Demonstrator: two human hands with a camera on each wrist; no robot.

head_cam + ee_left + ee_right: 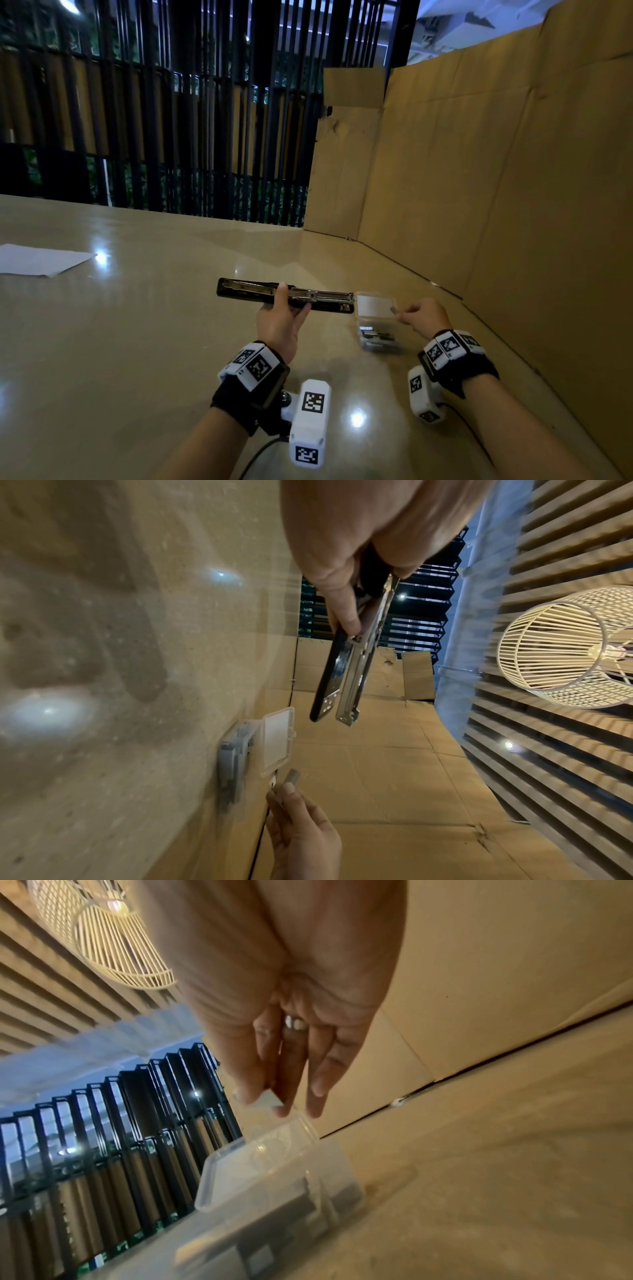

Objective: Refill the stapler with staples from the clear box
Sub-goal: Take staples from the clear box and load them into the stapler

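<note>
A black stapler (246,293) lies unfolded flat, its metal staple channel (322,295) exposed, held above the table. My left hand (281,318) grips it near the middle, thumb on top; the left wrist view shows the stapler (346,674) from its end. The clear box (375,325) stands on the table just right of the stapler, lid raised, grey staple strips inside. Beside the lid, my right hand (423,315) pinches a short strip of staples (394,310). In the right wrist view the staples (268,1099) sit between thumb and fingers above the box (274,1172).
A white sheet of paper (37,260) lies at the table's far left. A tall cardboard wall (479,171) runs along the right side and back right. Dark vertical slats (171,120) stand behind the glossy beige table (137,325).
</note>
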